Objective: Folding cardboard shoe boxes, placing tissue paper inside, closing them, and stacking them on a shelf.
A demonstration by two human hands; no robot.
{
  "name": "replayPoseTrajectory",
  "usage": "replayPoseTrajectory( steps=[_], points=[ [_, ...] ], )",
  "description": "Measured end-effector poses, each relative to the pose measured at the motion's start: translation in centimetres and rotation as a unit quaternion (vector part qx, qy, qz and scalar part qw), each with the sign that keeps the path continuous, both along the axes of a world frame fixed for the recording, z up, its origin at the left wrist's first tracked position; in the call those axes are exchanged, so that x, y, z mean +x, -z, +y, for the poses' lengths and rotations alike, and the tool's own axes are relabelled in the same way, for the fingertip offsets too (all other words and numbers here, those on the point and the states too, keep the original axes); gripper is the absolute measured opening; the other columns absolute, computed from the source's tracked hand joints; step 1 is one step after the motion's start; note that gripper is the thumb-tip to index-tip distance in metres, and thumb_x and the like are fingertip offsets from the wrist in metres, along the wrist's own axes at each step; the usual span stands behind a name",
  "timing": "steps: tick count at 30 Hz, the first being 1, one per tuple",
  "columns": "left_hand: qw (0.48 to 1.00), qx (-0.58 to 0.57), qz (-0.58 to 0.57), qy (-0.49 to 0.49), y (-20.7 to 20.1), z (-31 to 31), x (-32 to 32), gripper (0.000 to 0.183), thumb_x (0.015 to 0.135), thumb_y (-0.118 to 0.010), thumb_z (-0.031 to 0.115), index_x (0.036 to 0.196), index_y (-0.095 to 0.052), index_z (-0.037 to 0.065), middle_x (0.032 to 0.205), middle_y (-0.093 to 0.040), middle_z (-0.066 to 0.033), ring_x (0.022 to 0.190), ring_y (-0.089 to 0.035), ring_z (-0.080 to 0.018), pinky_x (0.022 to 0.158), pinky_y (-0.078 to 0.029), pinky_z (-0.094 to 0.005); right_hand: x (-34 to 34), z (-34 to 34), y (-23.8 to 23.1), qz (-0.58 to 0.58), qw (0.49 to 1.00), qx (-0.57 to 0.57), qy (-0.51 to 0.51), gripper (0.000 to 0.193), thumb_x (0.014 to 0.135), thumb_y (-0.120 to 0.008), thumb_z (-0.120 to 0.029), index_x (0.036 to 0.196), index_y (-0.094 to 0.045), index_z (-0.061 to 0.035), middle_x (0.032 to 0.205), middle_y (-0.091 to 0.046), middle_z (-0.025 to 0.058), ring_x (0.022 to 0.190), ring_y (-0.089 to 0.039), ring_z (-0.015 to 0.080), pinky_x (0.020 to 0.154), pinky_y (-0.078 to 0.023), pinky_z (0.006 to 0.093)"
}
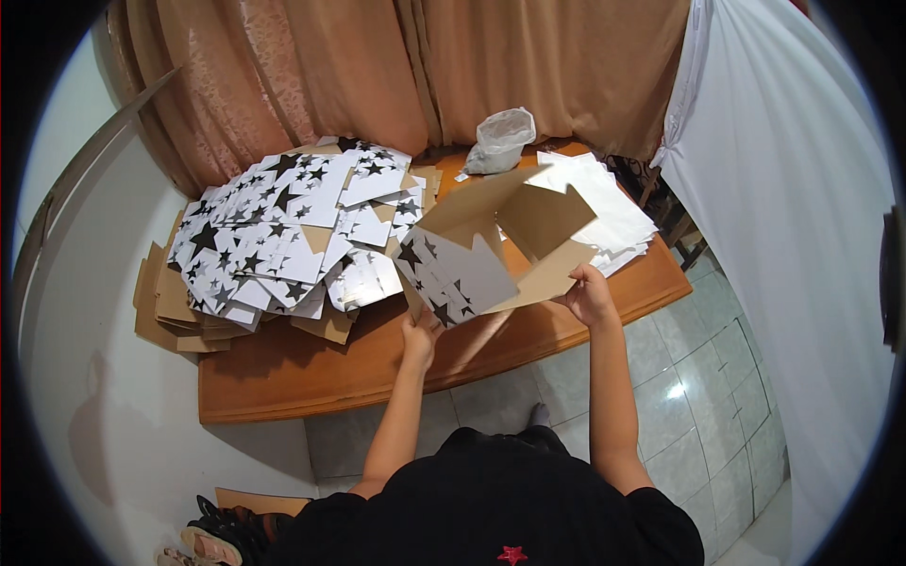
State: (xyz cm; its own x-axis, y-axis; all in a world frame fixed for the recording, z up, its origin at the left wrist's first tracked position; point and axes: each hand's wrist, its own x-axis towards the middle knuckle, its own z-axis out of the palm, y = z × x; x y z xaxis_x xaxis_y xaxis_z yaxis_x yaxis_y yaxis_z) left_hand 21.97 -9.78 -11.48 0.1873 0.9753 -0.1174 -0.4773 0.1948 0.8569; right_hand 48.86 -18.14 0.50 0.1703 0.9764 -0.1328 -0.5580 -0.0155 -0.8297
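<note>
A partly opened cardboard box (464, 275), brown inside and white with black stars outside, is held up over the front of the wooden table. My left hand (422, 338) grips its lower left edge, with the fingers partly hidden behind the board. At the right, my right hand (588, 295) pinches the edge of a brown flap. The box's walls stand apart and its middle gapes, so the table shows through. Left of it lies a large pile of flat star-printed cardboard pieces (274, 226), white and brown sides mixed.
A whitish plastic bag (501, 141) stands at the table's back, near a stack of white sheets (604, 203) on the right. Brown curtains (349, 66) hang behind the wooden table (283, 391). White cloth (764, 189) hangs at right; shoes (226, 533) lie at lower left.
</note>
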Motion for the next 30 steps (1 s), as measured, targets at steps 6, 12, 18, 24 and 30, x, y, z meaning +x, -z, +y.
replayPoseTrajectory(
  steps=[6,12,18,24,30],
  points=[
    [0.973,-0.079,0.189,0.106,-2.7,4.1,0.5,0.027,0.092,-0.043,0.022,0.110,-0.056,0.006,0.090,-0.059,-0.0038,0.074,-0.058,-0.0089,0.063,-0.048,-0.0250,0.3,0.2,1.5,0.023,0.997,0.067,0.005,0.042,0.071,-0.039,0.002,0.112,-0.042,0.0028,0.101,-0.055,0.0128,0.089,-0.059,0.0243,0.073,-0.053,0.0394],
    [0.996,-0.057,0.031,0.059,-2.3,7.7,2.0,0.046,0.091,-0.042,0.040,0.119,-0.049,0.005,0.105,-0.056,-0.0068,0.085,-0.058,-0.0155,0.075,-0.047,-0.0261,-1.4,0.3,3.9,0.016,0.996,0.076,-0.036,0.050,0.067,-0.043,0.008,0.116,-0.041,-0.0006,0.104,-0.054,0.0093,0.092,-0.056,0.0189,0.076,-0.048,0.0318],
    [0.991,0.120,-0.032,0.040,-7.3,3.0,2.5,0.071,0.084,-0.048,0.049,0.137,-0.024,0.008,0.122,-0.044,-0.0097,0.103,-0.051,-0.0194,0.077,-0.047,-0.0287,-0.8,-1.0,6.9,0.067,0.996,0.052,0.013,0.054,0.065,-0.043,0.010,0.117,-0.040,-0.0026,0.108,-0.053,0.0098,0.100,-0.054,0.0221,0.085,-0.045,0.0329],
    [0.875,0.200,0.362,0.253,-12.4,-1.3,3.5,0.100,0.074,-0.065,0.041,0.141,-0.002,0.000,0.117,-0.050,-0.0167,0.094,-0.055,-0.0199,0.071,-0.047,-0.0265,-0.1,-1.5,9.6,0.070,0.997,0.017,0.010,0.059,0.069,-0.046,0.012,0.123,-0.032,-0.0052,0.118,-0.045,0.0088,0.108,-0.048,0.0219,0.089,-0.042,0.0327],
    [0.810,0.142,0.558,0.111,-11.3,-3.2,6.4,0.058,0.081,-0.049,0.014,0.128,-0.026,-0.011,0.089,-0.060,-0.0263,0.081,-0.062,-0.0291,0.070,-0.051,-0.0349,1.3,-1.2,9.5,-0.033,0.999,-0.015,-0.008,0.056,0.073,-0.052,0.007,0.124,-0.031,-0.0058,0.119,-0.044,0.0087,0.107,-0.047,0.0194,0.088,-0.040,0.0295]
  ],
)
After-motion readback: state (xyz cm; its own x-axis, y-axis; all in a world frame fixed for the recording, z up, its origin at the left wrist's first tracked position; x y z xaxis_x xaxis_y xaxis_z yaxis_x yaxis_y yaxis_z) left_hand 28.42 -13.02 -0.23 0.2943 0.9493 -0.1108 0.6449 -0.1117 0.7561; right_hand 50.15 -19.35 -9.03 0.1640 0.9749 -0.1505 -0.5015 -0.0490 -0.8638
